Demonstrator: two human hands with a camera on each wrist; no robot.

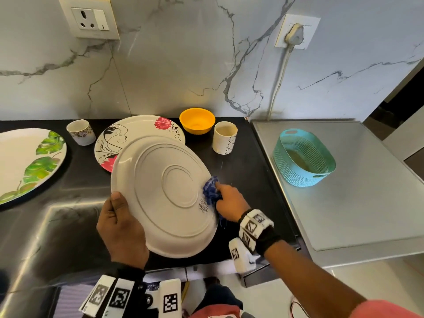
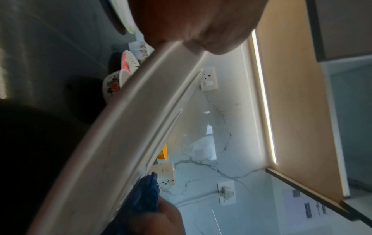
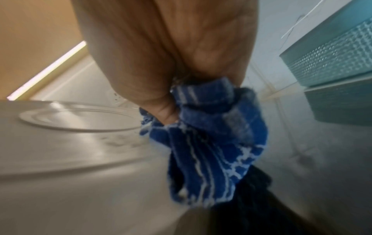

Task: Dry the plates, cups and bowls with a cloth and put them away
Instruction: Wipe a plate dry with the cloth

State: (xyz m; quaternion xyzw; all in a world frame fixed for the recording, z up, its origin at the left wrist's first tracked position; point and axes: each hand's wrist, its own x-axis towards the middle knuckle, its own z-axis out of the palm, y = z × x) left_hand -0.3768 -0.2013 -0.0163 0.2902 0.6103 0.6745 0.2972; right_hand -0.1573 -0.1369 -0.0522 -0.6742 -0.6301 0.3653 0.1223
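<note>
A white plate [image 1: 165,193] is held tilted above the black counter, its ringed underside facing me. My left hand [image 1: 121,226] grips its near-left rim, thumb on the underside; the left wrist view shows the plate [image 2: 112,143] edge-on. My right hand [image 1: 229,198] grips a bunched blue cloth [image 1: 211,189] and presses it against the plate's right edge; up close the blue cloth [image 3: 211,143] hangs from the fist beside the plate [image 3: 70,151]. On the counter lie a red-flowered plate [image 1: 128,134], a green-leaf plate [image 1: 27,161], a floral cup [image 1: 80,131], a yellow bowl [image 1: 197,120] and a white cup [image 1: 224,137].
A teal plastic basket [image 1: 305,157] stands on the steel surface [image 1: 355,214] to the right. The marble wall behind carries a socket [image 1: 91,17] and a plugged-in cable [image 1: 296,33]. The counter's front edge runs just below the held plate.
</note>
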